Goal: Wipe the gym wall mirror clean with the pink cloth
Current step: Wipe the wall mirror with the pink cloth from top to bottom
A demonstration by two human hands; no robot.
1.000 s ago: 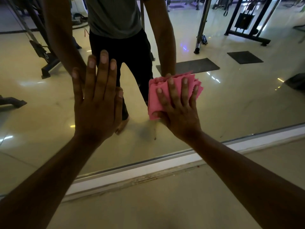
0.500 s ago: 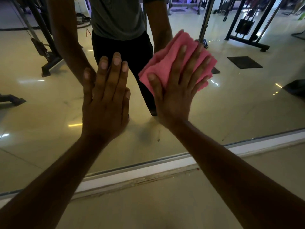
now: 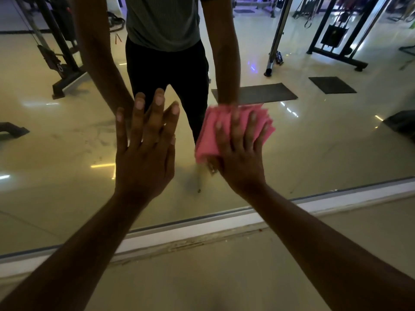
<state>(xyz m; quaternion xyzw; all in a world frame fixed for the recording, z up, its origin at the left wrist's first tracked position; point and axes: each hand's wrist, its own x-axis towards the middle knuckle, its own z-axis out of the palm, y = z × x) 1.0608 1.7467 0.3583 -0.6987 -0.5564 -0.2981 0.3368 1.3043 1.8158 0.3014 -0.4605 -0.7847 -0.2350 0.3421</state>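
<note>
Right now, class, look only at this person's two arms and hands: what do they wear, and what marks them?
Both forearms are bare, with no sleeves in view. The left hand and right hand wear no gloves, and no rings, watch or bands show. Short, pale fingernails are visible. The reflection shows a grey short-sleeved shirt.

Floor (image 3: 247, 277): pale, glossy tile, dimly lit, with bright streaks of reflected light. A white skirting strip (image 3: 202, 230) runs along the base of the wall, its lower edge chipped and soiled. Seen in reflection: black machine frames (image 3: 336, 48) at upper right and upper left, a slanted metal pole (image 3: 277, 39), and two dark floor mats (image 3: 256, 93).
</note>
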